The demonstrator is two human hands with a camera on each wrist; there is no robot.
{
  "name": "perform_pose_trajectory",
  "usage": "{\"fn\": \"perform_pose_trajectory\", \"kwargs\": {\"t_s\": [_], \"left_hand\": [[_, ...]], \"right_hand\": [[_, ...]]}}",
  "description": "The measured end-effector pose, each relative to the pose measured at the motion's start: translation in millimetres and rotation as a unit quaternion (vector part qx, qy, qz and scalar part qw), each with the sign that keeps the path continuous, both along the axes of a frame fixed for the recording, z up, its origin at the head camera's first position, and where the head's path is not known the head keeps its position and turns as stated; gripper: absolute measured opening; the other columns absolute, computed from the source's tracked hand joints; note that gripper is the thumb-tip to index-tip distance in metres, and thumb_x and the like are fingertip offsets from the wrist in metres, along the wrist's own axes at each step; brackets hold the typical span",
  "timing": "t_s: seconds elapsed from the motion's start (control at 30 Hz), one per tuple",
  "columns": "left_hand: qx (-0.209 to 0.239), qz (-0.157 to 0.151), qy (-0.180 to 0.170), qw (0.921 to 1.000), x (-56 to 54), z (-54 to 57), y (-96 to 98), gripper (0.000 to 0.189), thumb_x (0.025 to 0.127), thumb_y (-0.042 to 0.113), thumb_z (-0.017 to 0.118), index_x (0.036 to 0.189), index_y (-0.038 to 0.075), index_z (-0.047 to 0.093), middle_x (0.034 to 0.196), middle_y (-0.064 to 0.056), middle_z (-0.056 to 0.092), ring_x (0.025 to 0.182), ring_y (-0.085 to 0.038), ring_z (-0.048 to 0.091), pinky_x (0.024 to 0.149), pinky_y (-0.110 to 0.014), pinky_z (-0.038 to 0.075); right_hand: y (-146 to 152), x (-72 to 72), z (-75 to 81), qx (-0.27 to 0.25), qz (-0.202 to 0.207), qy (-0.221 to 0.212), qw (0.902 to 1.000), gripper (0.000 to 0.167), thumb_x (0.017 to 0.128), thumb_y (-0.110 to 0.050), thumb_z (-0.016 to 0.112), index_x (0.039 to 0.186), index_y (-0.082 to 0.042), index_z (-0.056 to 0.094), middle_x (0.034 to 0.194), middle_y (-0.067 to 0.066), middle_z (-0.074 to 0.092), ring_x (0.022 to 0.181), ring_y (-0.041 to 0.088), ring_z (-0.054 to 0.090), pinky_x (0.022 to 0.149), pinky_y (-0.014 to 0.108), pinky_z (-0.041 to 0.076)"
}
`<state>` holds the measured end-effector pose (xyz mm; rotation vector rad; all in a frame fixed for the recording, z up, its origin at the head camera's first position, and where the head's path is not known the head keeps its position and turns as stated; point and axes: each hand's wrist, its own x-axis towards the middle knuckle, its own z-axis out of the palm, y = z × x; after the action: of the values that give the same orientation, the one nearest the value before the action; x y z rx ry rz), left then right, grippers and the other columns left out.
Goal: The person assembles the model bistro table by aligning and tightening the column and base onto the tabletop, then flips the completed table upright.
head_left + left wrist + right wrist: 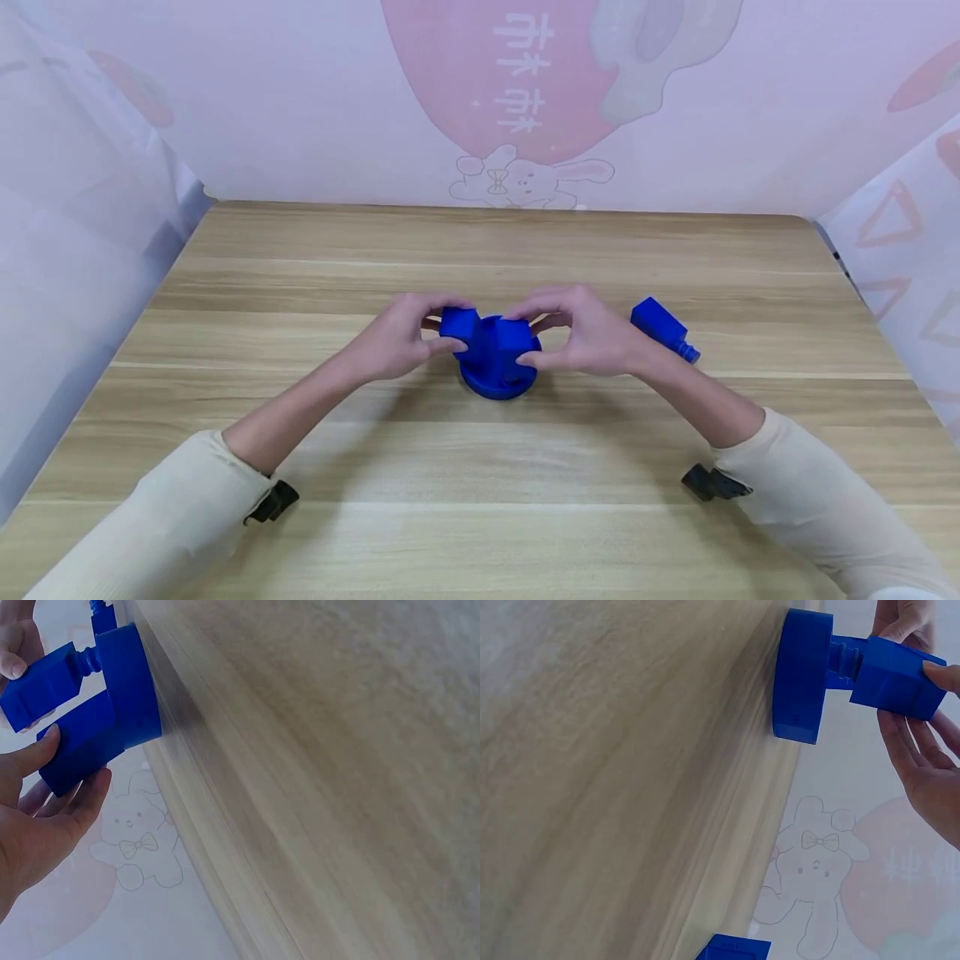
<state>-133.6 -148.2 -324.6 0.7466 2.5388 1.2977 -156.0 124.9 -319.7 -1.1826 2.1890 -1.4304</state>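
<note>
On a clock face centred on the round blue base (pixel 498 390) in the head view, the left hand (pixel 405 337) sits just past 9 o'clock, thumb and fingers clamped on the sides of the left blue block (pixel 459 323), parted only as far as its width. The right hand (pixel 588 333), just before 3 o'clock, pinches the right blue block (pixel 513 340) between thumb and fingertips in the same way. The hands are apart and face each other, each block over the base, the left one toward 10 o'clock, the right one near 1. In the wrist views the right block's ridged neck points at the base; whether either block touches it, I cannot tell. Both hands are raised off the wooden table (pixel 480 542), the left forearm slanting in from 8 o'clock, the right from 4. The base rests flat on the table; a third blue block (pixel 658 321) lies just before 3 o'clock, beyond the right wrist
</note>
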Motion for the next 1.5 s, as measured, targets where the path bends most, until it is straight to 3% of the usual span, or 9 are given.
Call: {"fn": "perform_pose_trajectory", "kwargs": {"t_s": [0.27, 0.5, 0.97, 1.13, 1.27, 1.4, 1.5], "left_hand": [[-0.006, -0.004, -0.002, 1.0000, -2.0, -0.1, 0.1, 0.040, 0.090, -0.004, 0.077, 0.128, -0.010, 0.065, 0.126, -0.023, 0.069, 0.112, -0.037, 0.069, 0.097, -0.048, 0.057], [-0.006, -0.008, 0.001, 0.9999, -2.9, 0.4, -0.6, 0.040, 0.090, -0.004, 0.077, 0.127, -0.010, 0.066, 0.124, -0.023, 0.070, 0.112, -0.036, 0.069, 0.097, -0.048, 0.057], [-0.011, -0.002, -0.005, 0.9999, -2.6, -0.2, -1.3, 0.040, 0.090, -0.004, 0.077, 0.128, -0.010, 0.066, 0.125, -0.023, 0.069, 0.114, -0.037, 0.068, 0.097, -0.049, 0.057], [-0.014, -0.002, -0.002, 0.9999, -3.3, 0.8, -1.3, 0.041, 0.090, -0.004, 0.078, 0.128, -0.010, 0.066, 0.125, -0.023, 0.070, 0.112, -0.036, 0.069, 0.096, -0.048, 0.057], [-0.012, -0.005, 0.001, 0.9999, -4.3, 0.0, -1.9, 0.040, 0.089, -0.004, 0.078, 0.127, -0.009, 0.067, 0.124, -0.022, 0.070, 0.111, -0.035, 0.069, 0.096, -0.047, 0.058], [-0.006, -0.007, 0.004, 0.9999, -4.9, -1.2, -2.3, 0.039, 0.088, -0.005, 0.078, 0.125, -0.009, 0.067, 0.123, -0.022, 0.071, 0.111, -0.035, 0.069, 0.095, -0.047, 0.058], [-0.007, -0.007, 0.006, 0.9999, -4.4, -0.7, -2.1, 0.039, 0.088, -0.005, 0.079, 0.125, -0.009, 0.068, 0.122, -0.021, 0.071, 0.111, -0.035, 0.070, 0.094, -0.047, 0.058]], "right_hand": [[-4, -1.7, -2.1, 0.049, 0.026, 0.033, 0.9979, 0.041, 0.081, -0.002, 0.087, 0.119, 0.003, 0.073, 0.112, 0.011, 0.071, 0.102, 0.023, 0.069, 0.090, 0.039, 0.060], [-5, -5.2, -4.4, 0.050, 0.043, 0.049, 0.9966, 0.041, 0.081, -0.005, 0.088, 0.118, 0.002, 0.072, 0.110, 0.010, 0.071, 0.097, 0.022, 0.071, 0.091, 0.043, 0.060], [-9, 0.3, -7.4, 0.051, 0.005, 0.078, 0.9957, 0.043, 0.076, -0.008, 0.093, 0.108, 0.003, 0.065, 0.106, 0.013, 0.073, 0.093, 0.021, 0.072, 0.082, 0.034, 0.062], [-8, -1.7, -7.4, 0.070, 0.014, 0.052, 0.9961, 0.053, 0.080, -0.011, 0.091, 0.124, 0.002, 0.065, 0.117, 0.013, 0.072, 0.100, 0.022, 0.067, 0.078, 0.039, 0.062], [-6, -5.9, -8.6, 0.086, 0.047, 0.041, 0.9944, 0.056, 0.087, -0.015, 0.086, 0.135, 0.000, 0.063, 0.126, 0.012, 0.070, 0.099, 0.022, 0.063, 0.075, 0.042, 0.059], [-3, -11.6, -9.0, 0.081, 0.095, 0.034, 0.9916, 0.055, 0.091, -0.013, 0.080, 0.141, -0.001, 0.060, 0.137, 0.014, 0.065, 0.101, 0.024, 0.062, 0.074, 0.042, 0.057], [-2, -14.8, -9.8, 0.076, 0.104, 0.021, 0.9915, 0.053, 0.091, -0.011, 0.080, 0.139, 0.000, 0.061, 0.135, 0.014, 0.065, 0.102, 0.024, 0.061, 0.076, 0.038, 0.056]]}}
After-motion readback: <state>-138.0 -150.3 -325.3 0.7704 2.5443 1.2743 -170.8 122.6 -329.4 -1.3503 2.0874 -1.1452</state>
